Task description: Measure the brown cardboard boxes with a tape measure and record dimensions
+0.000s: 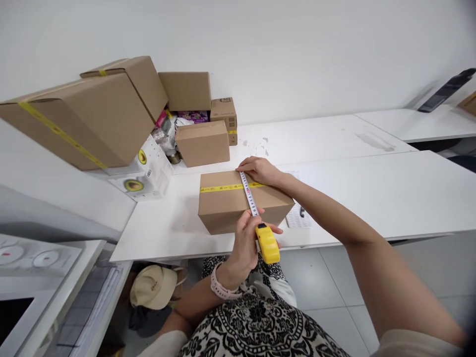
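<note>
Now | left hand (245,243): grip wrapped round tape measure (269,246) | right hand (263,171): grip half-curled, holding blade (249,192) against box (228,202)

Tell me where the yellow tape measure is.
In the head view, the yellow tape measure is below and slightly right of centre, in the left hand, its blade across the nearest box.

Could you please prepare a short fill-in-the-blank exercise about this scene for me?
1. The tape measure has a case coloured ____.
2. The far end of its strip lies by the person's ____ hand, at the far edge of the cardboard box.
3. The pale watch band is on the person's ____ wrist.
4. The white carton is printed with halved ____.

Missing words: yellow; right; left; avocados.
</note>
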### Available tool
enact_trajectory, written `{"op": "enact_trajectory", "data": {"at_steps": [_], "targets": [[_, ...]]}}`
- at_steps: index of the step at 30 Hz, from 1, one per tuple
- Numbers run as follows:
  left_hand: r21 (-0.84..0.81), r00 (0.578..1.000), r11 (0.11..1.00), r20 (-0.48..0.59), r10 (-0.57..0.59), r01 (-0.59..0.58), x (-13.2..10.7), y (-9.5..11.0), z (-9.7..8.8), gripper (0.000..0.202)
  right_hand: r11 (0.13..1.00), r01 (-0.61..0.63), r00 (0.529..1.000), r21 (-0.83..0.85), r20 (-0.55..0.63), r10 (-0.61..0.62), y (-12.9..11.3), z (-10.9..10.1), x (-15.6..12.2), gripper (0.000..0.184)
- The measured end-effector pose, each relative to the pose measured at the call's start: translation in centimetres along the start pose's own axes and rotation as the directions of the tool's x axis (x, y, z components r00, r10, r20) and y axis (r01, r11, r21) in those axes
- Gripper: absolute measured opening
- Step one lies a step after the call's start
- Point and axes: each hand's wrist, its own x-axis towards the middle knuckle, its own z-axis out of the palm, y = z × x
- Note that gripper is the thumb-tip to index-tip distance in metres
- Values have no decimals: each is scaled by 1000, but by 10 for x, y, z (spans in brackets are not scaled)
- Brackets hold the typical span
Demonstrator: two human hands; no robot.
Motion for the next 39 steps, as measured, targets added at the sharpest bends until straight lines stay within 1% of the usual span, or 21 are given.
{"op": "enact_trajectory", "data": {"at_steps": [3, 7, 9, 11, 12, 13, 17, 22, 28, 35, 39], "targets": [[26, 999, 999, -46, -20, 21, 0, 0, 0, 53, 994, -101, 995, 49, 14, 101, 0, 2, -1, 41], [27, 997, 999, -64, -30, 32, -1, -1, -5, 51, 969, -214, 977, 121, 49, 210, -6, -4, -6, 45], [20, 997, 999, -67, -27, 28, 0, -3, -7, 48, 945, -288, 957, 155, 74, 279, -11, -9, -7, 46], [13, 997, 1000, -72, -28, 29, 2, -5, -8, 46, 910, -370, 929, 185, 104, 356, -15, -12, -7, 44], [12, 997, 999, -74, -30, 31, 2, -6, -8, 45, 898, -391, 920, 200, 115, 375, -16, -12, -8, 42], [13, 997, 999, -75, -32, 33, 3, -7, -8, 45, 894, -394, 919, 216, 117, 377, -17, -12, -8, 41], [23, 996, 1000, -93, -14, 16, 3, -7, -6, 44, 898, -338, 941, 281, 82, 328, -14, -9, -8, 40], [21, 994, 1000, -107, 17, -15, 3, -8, -3, 48, 884, -340, 940, 322, 91, 328, -11, -8, -8, 40], [35, 993, 998, -104, 54, -50, 5, -11, -4, 42, 879, -340, 940, 335, 80, 333, -14, -10, -8, 38], [32, 994, 999, -105, 29, -26, 6, -11, -6, 46, 874, -335, 941, 352, 85, 327, -14, -11, -8, 37], [33, 995, 999, -97, 30, -26, 6, -12, -6, 45, 868, -331, 943, 370, 90, 321, -12, -10, -8, 36]]}}
